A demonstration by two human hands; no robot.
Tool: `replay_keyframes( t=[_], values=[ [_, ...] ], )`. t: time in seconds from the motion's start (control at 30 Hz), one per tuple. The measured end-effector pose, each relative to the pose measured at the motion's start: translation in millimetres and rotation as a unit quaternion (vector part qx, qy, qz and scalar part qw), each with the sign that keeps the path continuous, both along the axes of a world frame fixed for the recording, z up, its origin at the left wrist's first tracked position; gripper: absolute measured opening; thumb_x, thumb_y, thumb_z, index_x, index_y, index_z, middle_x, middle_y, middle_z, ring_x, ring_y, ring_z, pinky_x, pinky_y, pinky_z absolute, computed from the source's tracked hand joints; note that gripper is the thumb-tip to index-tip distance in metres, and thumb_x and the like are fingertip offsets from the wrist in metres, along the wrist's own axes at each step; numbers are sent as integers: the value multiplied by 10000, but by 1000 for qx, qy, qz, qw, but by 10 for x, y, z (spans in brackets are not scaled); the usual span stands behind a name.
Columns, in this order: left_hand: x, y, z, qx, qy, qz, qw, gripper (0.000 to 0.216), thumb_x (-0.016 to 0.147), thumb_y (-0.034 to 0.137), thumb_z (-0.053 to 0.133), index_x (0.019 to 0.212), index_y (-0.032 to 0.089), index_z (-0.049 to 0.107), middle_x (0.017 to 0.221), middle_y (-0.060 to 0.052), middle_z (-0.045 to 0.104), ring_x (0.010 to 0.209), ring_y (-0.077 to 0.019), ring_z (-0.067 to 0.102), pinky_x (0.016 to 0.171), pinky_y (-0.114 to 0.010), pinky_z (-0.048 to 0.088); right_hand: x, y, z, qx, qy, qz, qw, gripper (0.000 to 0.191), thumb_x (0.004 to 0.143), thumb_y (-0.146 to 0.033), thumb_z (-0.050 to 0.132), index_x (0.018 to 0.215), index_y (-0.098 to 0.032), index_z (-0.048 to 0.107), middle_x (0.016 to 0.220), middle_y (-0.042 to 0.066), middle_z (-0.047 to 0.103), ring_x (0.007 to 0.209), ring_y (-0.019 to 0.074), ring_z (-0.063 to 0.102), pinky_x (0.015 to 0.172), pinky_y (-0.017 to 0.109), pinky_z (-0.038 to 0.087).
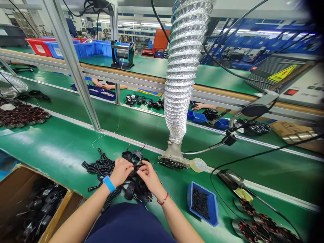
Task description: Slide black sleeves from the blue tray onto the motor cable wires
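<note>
- Left hand (123, 170), with a blue band at the wrist, was grasping a black part (136, 167) between bent fingers.
- Right hand (150, 175), with a red bracelet at the wrist, met the same part from the other side, thumb and forefinger closed on it; the exact contact point could not be told.
- The black part was located above the green workbench (58, 145), directly in front of the wearer, partly covered by the fingers.
- Black cables (101, 168) lay bundled just left of the hands.
- Two black round caps (132, 155) stood just beyond the hands, side by side.
- A silver duct (186, 67) came down to a flared hood (173, 153) on the bench, beyond and to the right of the right hand.
- A blue tray (213, 209) holding thin black pieces (199, 202) stood right of the right forearm; copper-wound rings (246, 231) lay farther right.
- An open cardboard box (69, 199) at lower left contained black parts (43, 209).
- Across the bench, a co-worker's hands (108, 86) were near dark blue bins (106, 98).
</note>
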State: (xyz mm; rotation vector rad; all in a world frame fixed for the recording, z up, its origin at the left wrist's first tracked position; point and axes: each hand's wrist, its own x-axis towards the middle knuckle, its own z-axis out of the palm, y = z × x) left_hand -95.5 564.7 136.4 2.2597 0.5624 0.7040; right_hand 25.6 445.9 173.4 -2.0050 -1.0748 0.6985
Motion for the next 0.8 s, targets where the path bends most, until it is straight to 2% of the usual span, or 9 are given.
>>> replay_keyframes(
  t=[0.07, 0.17, 0.3, 0.4, 0.5, 0.57, 0.63, 0.73, 0.8],
  values=[
    [-11, 152, 121, -7, -11, 46, 999, 291, 818, 406, 356, 892, 231, 575, 884, 45, 536, 868, -68, 371, 842, -257, 182, 95, -101, 53, 33, 33, -39, 998, 639, 653, -542, 452, 1171, -226, 255, 956, 7, 471, 718, -27, 452, 710, 117, 413],
    [62, 389, 282, -9, -23, 77, 997, 298, 818, 404, 344, 894, 220, 565, 908, 55, 534, 854, -62, 393, 806, -242, 209, 260, -304, 118, 40, 61, -107, 992, 579, 652, -536, 452, 1095, -174, 363, 955, 38, 474, 736, -2, 476, 672, 116, 407],
    [422, 669, 276, -34, -21, 88, 995, 316, 808, 386, 328, 870, 183, 564, 898, 22, 537, 838, -75, 434, 773, -232, 260, 417, -568, 39, 23, 69, -157, 985, 538, 660, -528, 440, 1049, -156, 418, 966, 51, 497, 732, 25, 498, 634, 122, 386],
    [736, 870, 141, -78, -3, 78, 994, 336, 790, 339, 343, 992, 164, 547, 983, -10, 523, 864, -90, 458, 795, -216, 327, 457, -714, -85, 12, 83, -172, 982, 539, 664, -536, 426, 1047, -158, 420, 972, 42, 502, 734, 18, 490, 625, 115, 379],
    [836, 1083, -19, -90, -5, 77, 993, 526, 759, 325, 407, 1260, 182, 327, 1195, -9, 393, 1029, -75, 411, 895, -182, 335, 450, -843, -144, 1, 103, -184, 977, 563, 655, -546, 429, 1057, -152, 409, 994, 38, 494, 744, 14, 485, 652, 119, 389],
    [727, 1217, -159, -75, -11, 114, 991, 578, 771, 383, 387, 1294, 193, 234, 1266, 2, 296, 1108, -62, 346, 946, -173, 314, 428, -935, -143, -1, 113, -192, 975, 595, 638, -552, 445, 1065, -140, 402, 1002, 47, 489, 762, 22, 486, 672, 124, 391],
    [504, 1305, -348, -46, 33, 119, 991, 557, 790, 444, 331, 1278, 188, 251, 1271, 16, 291, 1128, -59, 324, 976, -181, 296, 387, -1027, -134, -2, 125, -198, 972, 638, 615, -569, 460, 1071, -128, 393, 1002, 59, 486, 767, 26, 479, 681, 126, 385],
    [92, 1276, -688, 29, 189, 43, 981, 624, 791, 518, 286, 1266, 115, 324, 1265, -33, 321, 1165, -138, 285, 1028, -279, 216, 261, -1129, -133, -19, 151, -188, 970, 703, 581, -619, 458, 1058, -108, 385, 964, 67, 482, 749, 19, 456, 675, 124, 372],
    [-140, 1162, -880, 71, 235, 0, 969, 599, 793, 554, 256, 1168, 130, 452, 1178, -37, 413, 1098, -161, 339, 1023, -340, 173, 121, -1150, -127, -42, 164, -151, 974, 698, 587, -630, 447, 1034, -97, 388, 922, 61, 476, 738, 11, 442, 687, 125, 372]
  ],
)
